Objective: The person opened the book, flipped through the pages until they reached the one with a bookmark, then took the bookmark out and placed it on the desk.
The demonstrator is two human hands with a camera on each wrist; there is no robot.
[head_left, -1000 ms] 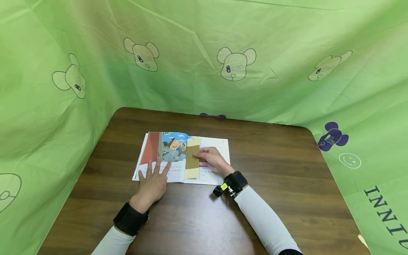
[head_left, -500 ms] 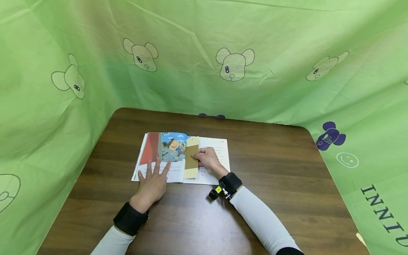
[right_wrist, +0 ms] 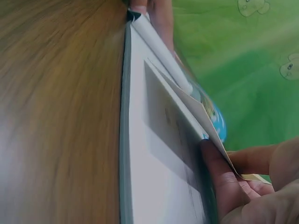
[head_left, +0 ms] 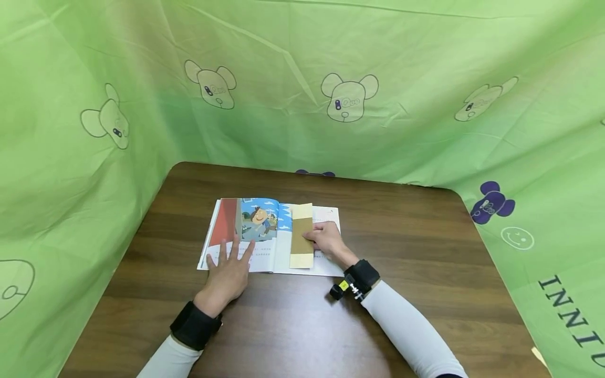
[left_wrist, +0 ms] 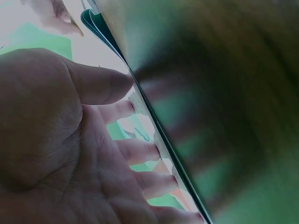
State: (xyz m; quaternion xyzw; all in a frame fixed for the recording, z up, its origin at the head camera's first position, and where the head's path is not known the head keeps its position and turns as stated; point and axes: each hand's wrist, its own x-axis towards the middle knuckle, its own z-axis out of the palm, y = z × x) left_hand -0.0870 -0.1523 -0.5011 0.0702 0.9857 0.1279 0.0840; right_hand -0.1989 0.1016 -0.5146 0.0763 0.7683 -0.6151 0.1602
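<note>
An open picture book lies on the table, with a boy drawn on its left page. My left hand rests on that page with fingers spread; in the left wrist view its fingertips touch the paper. Over the right page is a cream paper strip with a gold-brown middle band, like a bookmark. My right hand pinches the strip's right edge. The right wrist view shows the strip tilted up off the page, between the thumb and fingers.
The brown wooden table surrounds the book. A green cloth with bear-head prints hangs behind and along both sides. A small pale object shows at the table's right edge.
My right hand, after a slight shift left, has carried the strip right, from beside the spine to the middle of the right page. More of the blue picture shows there. My left hand stays put.
</note>
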